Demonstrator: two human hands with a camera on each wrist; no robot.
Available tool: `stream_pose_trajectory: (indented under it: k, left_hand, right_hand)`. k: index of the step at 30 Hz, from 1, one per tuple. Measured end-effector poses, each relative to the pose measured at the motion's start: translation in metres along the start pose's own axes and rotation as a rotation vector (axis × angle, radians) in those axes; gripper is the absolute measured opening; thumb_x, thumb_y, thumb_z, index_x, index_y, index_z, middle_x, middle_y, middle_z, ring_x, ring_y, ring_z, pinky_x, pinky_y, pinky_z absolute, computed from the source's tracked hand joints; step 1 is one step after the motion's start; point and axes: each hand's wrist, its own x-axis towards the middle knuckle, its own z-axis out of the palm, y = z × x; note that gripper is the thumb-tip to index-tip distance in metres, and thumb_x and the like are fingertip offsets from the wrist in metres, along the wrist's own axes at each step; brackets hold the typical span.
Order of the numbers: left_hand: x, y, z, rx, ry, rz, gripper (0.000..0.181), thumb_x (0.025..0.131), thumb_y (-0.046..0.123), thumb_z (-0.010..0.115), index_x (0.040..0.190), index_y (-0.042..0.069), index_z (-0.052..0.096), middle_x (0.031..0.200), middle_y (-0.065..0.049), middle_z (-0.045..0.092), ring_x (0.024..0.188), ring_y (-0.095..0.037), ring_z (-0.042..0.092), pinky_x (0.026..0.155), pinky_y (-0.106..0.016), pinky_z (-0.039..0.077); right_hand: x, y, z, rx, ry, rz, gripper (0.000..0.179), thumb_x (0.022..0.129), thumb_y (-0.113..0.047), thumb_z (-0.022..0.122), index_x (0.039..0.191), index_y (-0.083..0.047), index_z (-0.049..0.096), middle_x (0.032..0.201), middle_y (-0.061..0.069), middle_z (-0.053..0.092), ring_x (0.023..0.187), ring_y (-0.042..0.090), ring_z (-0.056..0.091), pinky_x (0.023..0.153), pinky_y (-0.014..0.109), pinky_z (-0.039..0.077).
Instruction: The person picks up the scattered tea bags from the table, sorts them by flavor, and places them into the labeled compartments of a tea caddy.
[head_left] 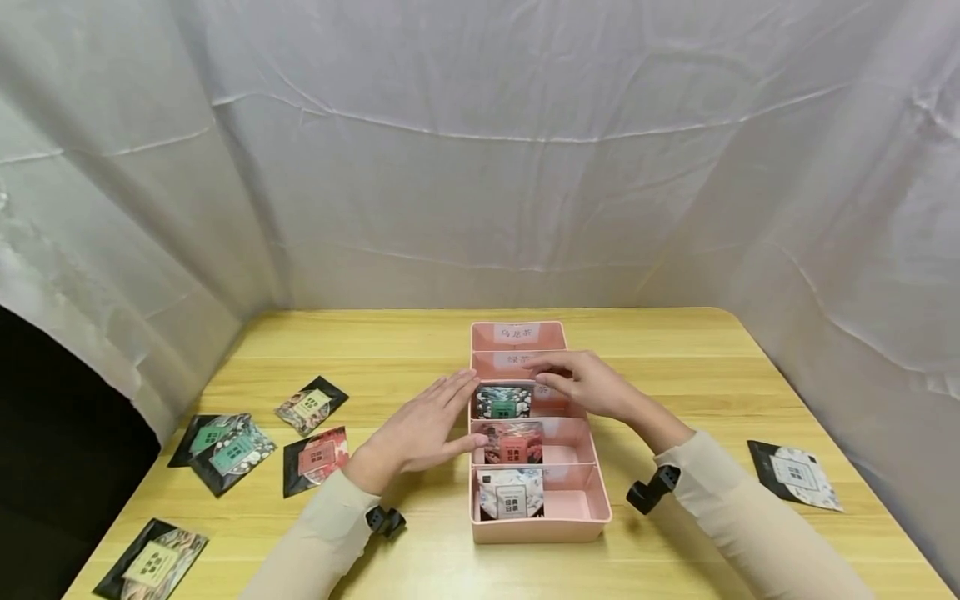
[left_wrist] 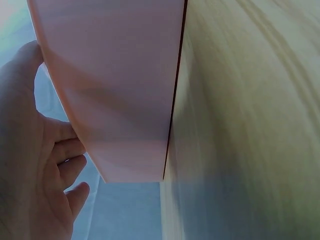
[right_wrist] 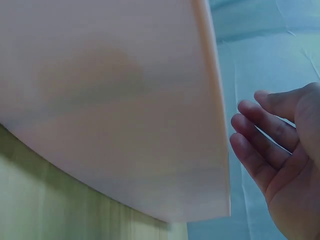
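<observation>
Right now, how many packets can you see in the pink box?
3: a white packet in the box's nearest compartment, a red one in the next, and a green-labelled one in the third. More may be hidden; the right hand blocks some view.

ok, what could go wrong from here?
The left hand touches the pink box; pushing might shift it. Two loose green-labelled sachets overlap, so one grab could lift both. The loose white-patterned sachet lies near the right edge of the table and might be knocked off.
</observation>
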Motion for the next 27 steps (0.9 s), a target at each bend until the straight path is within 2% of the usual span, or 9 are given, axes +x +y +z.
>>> stream_pose_trajectory:
  k: [5, 9, 14, 21, 27]
  left_hand:
    - [-0.001, 0.0, 0.0, -0.019, -0.009, -0.005, 0.092, 0.095, 0.071, 0.022, 0.157, 0.004, 0.01, 0.162, -0.012, 0.011, 0.148, -0.027, 0.013, 0.119, -0.04, 0.012]
    - [0.001, -0.003, -0.003, 0.003, -0.006, 0.009, 0.092, 0.095, 0.071, 0.024, 0.156, 0.002, 0.017, 0.161, -0.014, 0.016, 0.147, -0.028, 0.016, 0.119, -0.041, 0.014]
    - [0.003, -0.007, -0.005, 0.014, -0.004, 0.019, 0.093, 0.094, 0.072, 0.026, 0.155, 0.002, 0.019, 0.16, -0.015, 0.018, 0.147, -0.03, 0.017, 0.119, -0.042, 0.016]
    - [0.003, -0.011, 0.001, -0.017, 0.021, 0.019, 0.094, 0.094, 0.072, 0.031, 0.155, 0.002, 0.02, 0.162, -0.013, 0.016, 0.148, -0.029, 0.011, 0.119, -0.044, 0.018]
    - [0.005, -0.008, 0.002, -0.032, 0.016, 0.02, 0.093, 0.095, 0.071, 0.03, 0.156, 0.003, 0.016, 0.162, -0.012, 0.013, 0.148, -0.028, 0.01, 0.119, -0.042, 0.015]
  right_hand:
    - [-0.013, 0.005, -0.004, 0.052, 0.046, 0.003, 0.027, 0.098, -0.018, 0.062, 0.123, -0.011, 0.069, 0.114, 0.001, 0.07, 0.095, 0.013, 0.066, 0.081, 0.033, 0.056]
    - [-0.02, 0.009, -0.009, 0.075, 0.066, 0.013, 0.029, 0.098, -0.019, 0.061, 0.124, -0.007, 0.068, 0.114, 0.003, 0.07, 0.102, 0.017, 0.066, 0.087, 0.034, 0.055]
    - [-0.028, 0.012, -0.014, 0.101, 0.07, 0.058, 0.028, 0.099, -0.019, 0.059, 0.124, -0.007, 0.067, 0.117, 0.01, 0.069, 0.106, 0.02, 0.065, 0.09, 0.034, 0.054]
    - [-0.042, 0.016, -0.017, 0.176, 0.082, 0.085, 0.031, 0.099, -0.021, 0.06, 0.125, -0.005, 0.065, 0.116, 0.009, 0.069, 0.104, 0.019, 0.066, 0.088, 0.029, 0.054]
    - [-0.06, 0.021, -0.022, 0.168, 0.125, 0.105, 0.032, 0.098, -0.023, 0.062, 0.126, -0.008, 0.065, 0.121, 0.01, 0.067, 0.102, 0.017, 0.066, 0.085, 0.028, 0.055]
